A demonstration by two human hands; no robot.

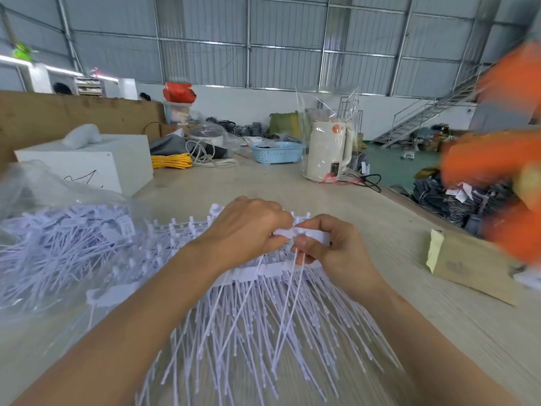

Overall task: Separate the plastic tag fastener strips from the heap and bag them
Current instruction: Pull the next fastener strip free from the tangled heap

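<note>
Nearest the camera, thin white filaments of the tag fastener strips (263,332) fan out over the pale wooden table (439,332), each stem ending in a tiny knob, all joined to flat white bars. Above them the left hand (248,232) and right hand (330,244) meet, each grip pinching one white strip piece (295,232) between curled fingers. To the left, a clear plastic bag (44,200) holds a tangled heap of loose fasteners. Farther off stands a cream kettle (329,150) wrapped in plastic.
</note>
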